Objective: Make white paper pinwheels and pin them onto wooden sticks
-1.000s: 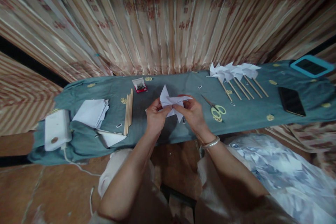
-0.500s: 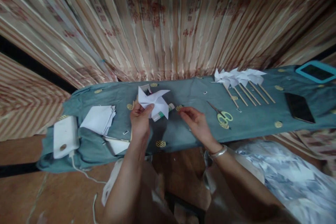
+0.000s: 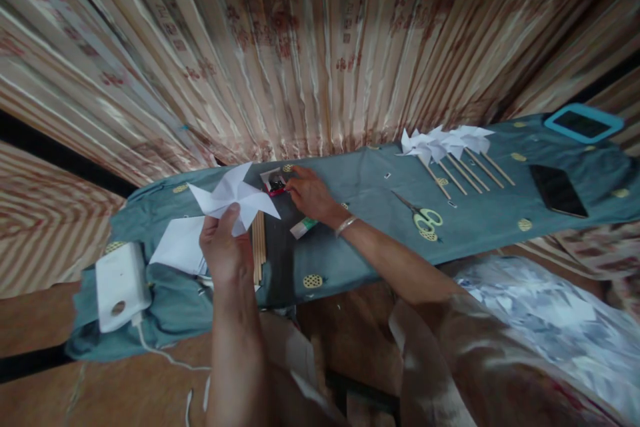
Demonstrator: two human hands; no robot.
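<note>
My left hand (image 3: 225,250) is closed on a white folded paper pinwheel (image 3: 234,199), held up above the left part of the table. My right hand (image 3: 310,192) has reached across to a small red-and-white box of pins (image 3: 273,181) near the table's back edge; its fingertips touch the box, and I cannot make out whether they pinch anything. A bundle of wooden sticks (image 3: 259,247) lies just right of my left hand. A small glue tube (image 3: 303,227) lies below my right wrist.
The table wears a teal cloth (image 3: 360,240). White paper squares (image 3: 177,252) and a white charger (image 3: 120,283) lie at left. Scissors (image 3: 420,212), several finished pinwheels on sticks (image 3: 450,147), a dark phone (image 3: 555,190) and a blue-cased device (image 3: 583,123) lie at right. Curtains hang behind.
Both hands held the pinwheel at table centre; my right hand let go and reached left to the pin box, while my left hand carried the pinwheel left and upward.
</note>
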